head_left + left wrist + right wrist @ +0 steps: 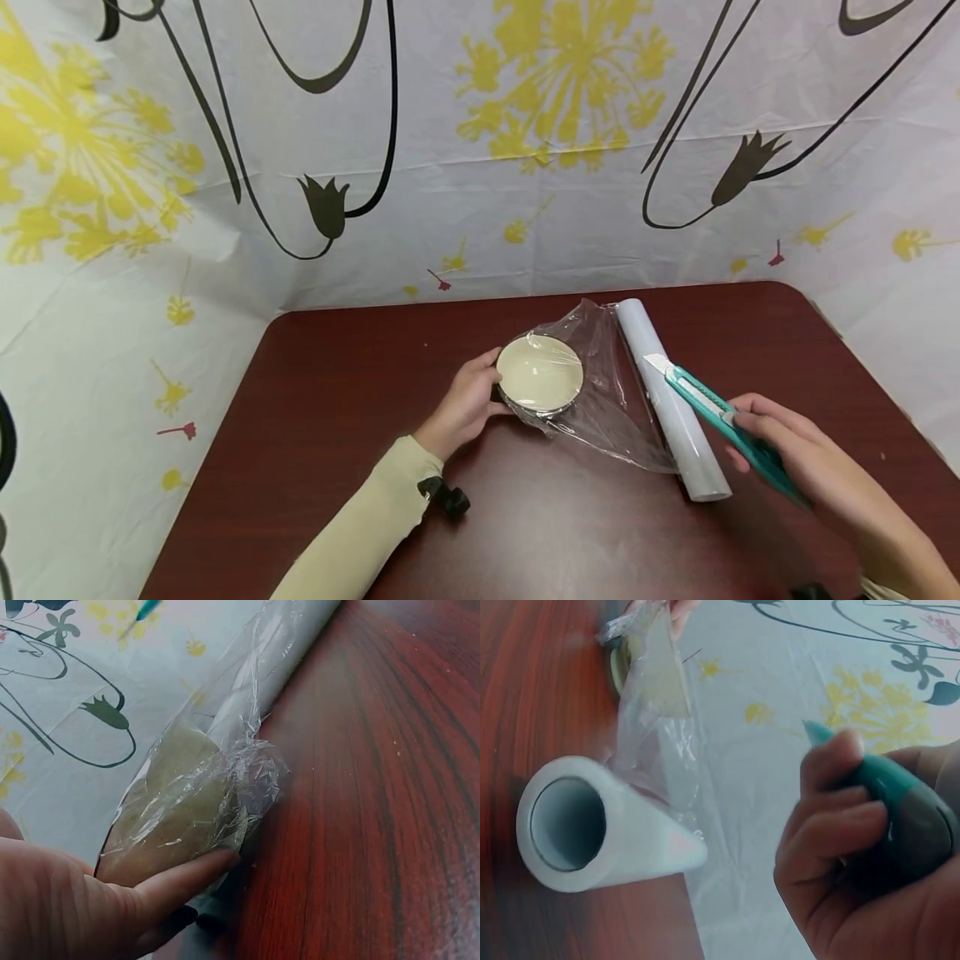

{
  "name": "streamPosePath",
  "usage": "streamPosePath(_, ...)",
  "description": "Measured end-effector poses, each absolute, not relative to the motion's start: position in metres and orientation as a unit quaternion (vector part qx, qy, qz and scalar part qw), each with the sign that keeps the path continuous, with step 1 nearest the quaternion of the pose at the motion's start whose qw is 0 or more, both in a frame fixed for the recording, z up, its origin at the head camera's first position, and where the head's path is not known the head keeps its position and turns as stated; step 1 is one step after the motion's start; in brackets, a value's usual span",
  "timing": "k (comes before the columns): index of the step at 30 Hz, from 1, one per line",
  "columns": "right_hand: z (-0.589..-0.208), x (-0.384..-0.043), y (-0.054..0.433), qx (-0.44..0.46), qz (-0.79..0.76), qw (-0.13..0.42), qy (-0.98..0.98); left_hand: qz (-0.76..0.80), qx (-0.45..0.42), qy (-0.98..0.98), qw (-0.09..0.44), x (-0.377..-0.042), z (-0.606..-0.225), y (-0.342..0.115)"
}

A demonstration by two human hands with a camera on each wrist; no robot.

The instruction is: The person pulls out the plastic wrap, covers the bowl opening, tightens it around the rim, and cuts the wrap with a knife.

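Note:
A cream bowl (pixel 540 373) with plastic wrap (pixel 611 417) stretched over its mouth is on the table. My left hand (pixel 467 404) grips the bowl's left side, thumb and fingers around the rim; the left wrist view shows crumpled wrap (pixel 255 776) bunched by the fingers. From the bowl the wrap runs right to a white roll of plastic wrap (pixel 671 400) lying on the table. My right hand (pixel 783 442) holds a teal utility knife (pixel 738 433). Its blade extends over the roll in the head view. The right wrist view shows curled fingers around the knife's handle (pixel 900 795).
The dark red-brown wooden table (pixel 360 400) has rounded back corners. Behind and beside it hangs a white cloth (pixel 420 108) printed with yellow flowers and dark stems. A small black device (pixel 450 498) is strapped at my left wrist.

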State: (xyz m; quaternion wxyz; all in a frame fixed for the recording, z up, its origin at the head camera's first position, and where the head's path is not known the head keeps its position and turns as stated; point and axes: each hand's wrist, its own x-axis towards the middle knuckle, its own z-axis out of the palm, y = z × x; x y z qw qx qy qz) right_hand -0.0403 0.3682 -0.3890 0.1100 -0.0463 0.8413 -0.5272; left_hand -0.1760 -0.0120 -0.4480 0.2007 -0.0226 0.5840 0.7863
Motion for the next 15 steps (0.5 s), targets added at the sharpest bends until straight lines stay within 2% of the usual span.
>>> streamPosePath(7, -0.396, -0.048, 0.367, 0.034, -0.465, 0.058, 0.883, 0.789, -0.003, 0.579, 0.206, -0.176, -0.452, -0.013)
streamPosePath(15, -0.411, -0.061, 0.377, 0.07, -0.416, 0.052, 0.905, 0.788, 0.003, 0.58, 0.203, -0.175, -0.453, -0.016)
